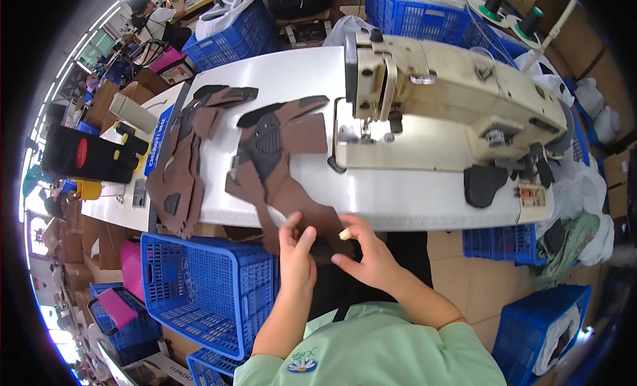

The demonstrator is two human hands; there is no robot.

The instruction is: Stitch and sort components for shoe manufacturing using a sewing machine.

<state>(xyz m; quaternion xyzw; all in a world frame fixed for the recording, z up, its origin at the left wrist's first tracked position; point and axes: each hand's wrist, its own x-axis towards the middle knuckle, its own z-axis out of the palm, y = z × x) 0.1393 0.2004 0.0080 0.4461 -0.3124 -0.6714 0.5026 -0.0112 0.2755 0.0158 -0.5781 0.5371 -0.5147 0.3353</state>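
A brown and black cut piece (pixel 315 207), made of several joined panels, lies on the white sewing table and reaches over its front edge toward me. At that near end are both my hands. My left hand (pixel 296 253) is at the left side of it, fingers stretched and thumb raised, not visibly gripping. To the right, my right hand (pixel 371 256) has its thumb and index finger spread apart beside the piece's end. A pale wrap (pixel 344 234) covers part of one right finger. Whether the fingertips touch the piece I cannot tell.
A cream sewing machine (pixel 458 87) stands at the back right, with thread cones (pixel 494 2) behind it. More brown pieces (pixel 178 170) are stacked on the left. A black scrap (pixel 486 185) lies right. A blue crate (pixel 192 286) is below left, near my left arm.
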